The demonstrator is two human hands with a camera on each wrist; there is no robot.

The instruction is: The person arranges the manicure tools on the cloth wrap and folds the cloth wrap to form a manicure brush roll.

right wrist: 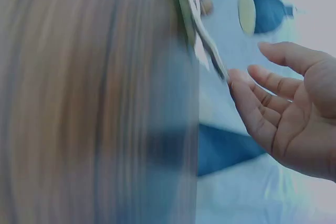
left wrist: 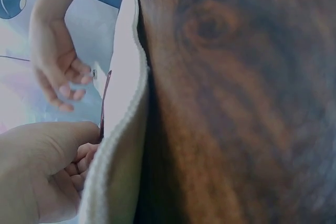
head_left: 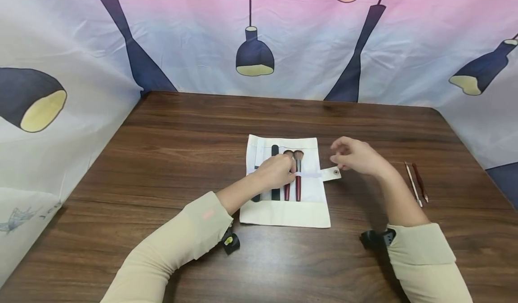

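Note:
A white cloth roll-up case (head_left: 285,214) lies unfolded on the table. Under its elastic band sit two makeup brushes (head_left: 298,184) with dark red handles, a black flat strip (head_left: 275,194) and, at the left, another dark tool partly covered by my arm. My left hand (head_left: 277,171) is over the middle of the case, thumb and finger pinching a makeup brush (left wrist: 106,95) near the band. Fingers loosely bent and apart, my right hand (head_left: 358,155) hovers beside the strap (head_left: 332,174) with its metal snap; it holds nothing.
Two slim tools lie on the table at the right: a white one (head_left: 413,184) and a dark red one (head_left: 420,182), both with pointed ends. Behind the brown wooden table (head_left: 194,127) hangs a cloth backdrop (head_left: 202,37) printed with lamps.

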